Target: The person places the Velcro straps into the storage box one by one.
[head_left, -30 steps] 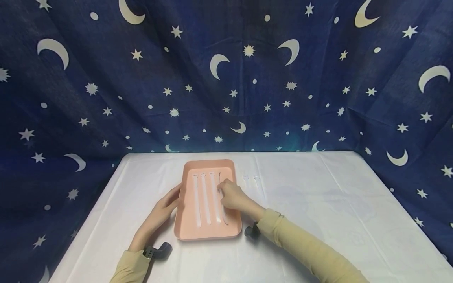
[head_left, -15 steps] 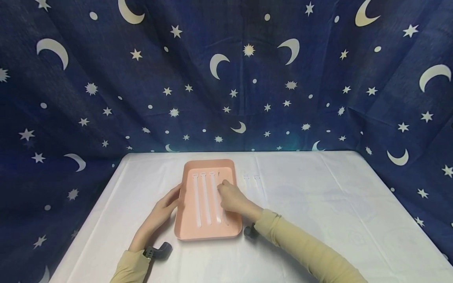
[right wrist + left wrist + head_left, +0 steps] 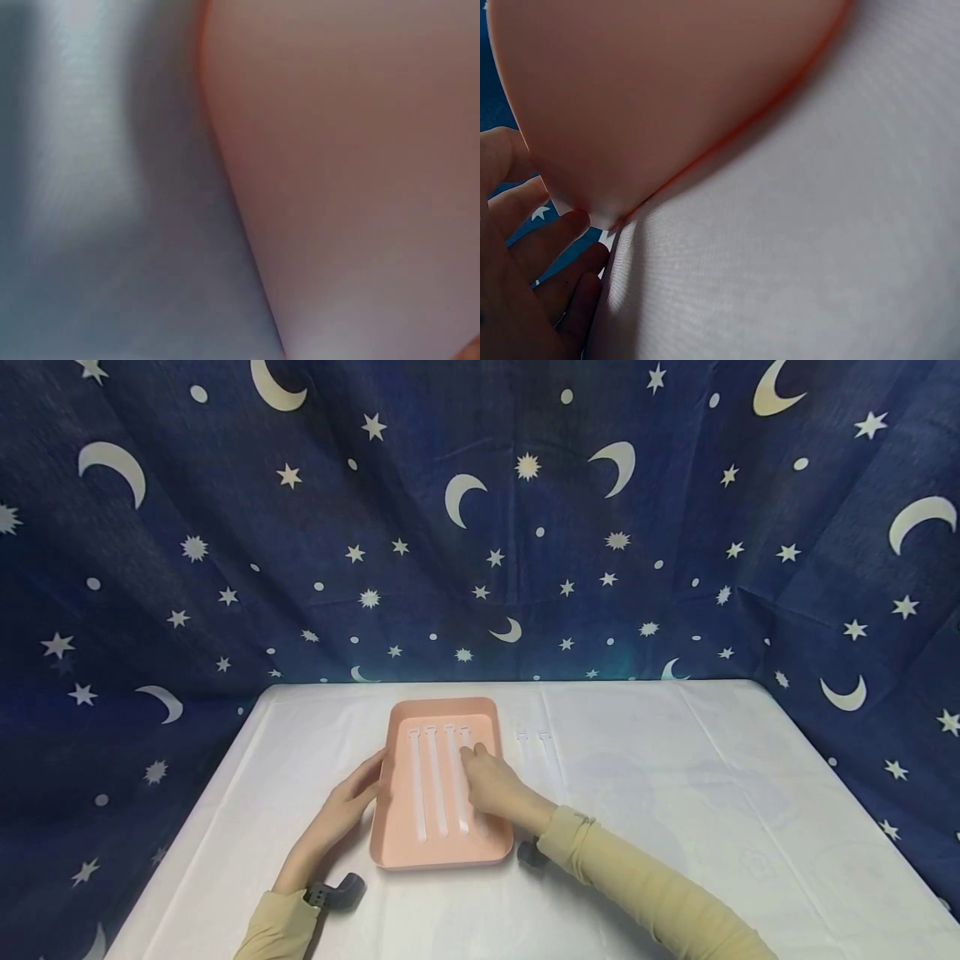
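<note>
A shallow pink tray (image 3: pixel 438 858) sits on the table. Three white straps with slotted heads, such as this strap (image 3: pixel 436 785), lie side by side in it. To their right is a fourth white strap (image 3: pixel 465 735), its head showing flat beyond my fingers. My right hand (image 3: pixel 495 785) pinches this strap and covers much of its length. My left hand (image 3: pixel 348 802) rests against the tray's left side; in the left wrist view its fingers (image 3: pixel 544 244) touch the outer wall. The right wrist view is mostly the tray's blurred side (image 3: pixel 352 165).
Two more white straps (image 3: pixel 522 752) lie on the white tablecloth (image 3: pixel 675 793), right of the tray. A dark blue curtain (image 3: pixel 420 510) with moons and stars hangs behind the table. Dark wrist-worn devices (image 3: pixel 341 892) sit near both cuffs.
The fourth strap has turned from standing on its thin edge to showing its flat head. My right hand has shifted only slightly; my left hand and the tray stay put.
</note>
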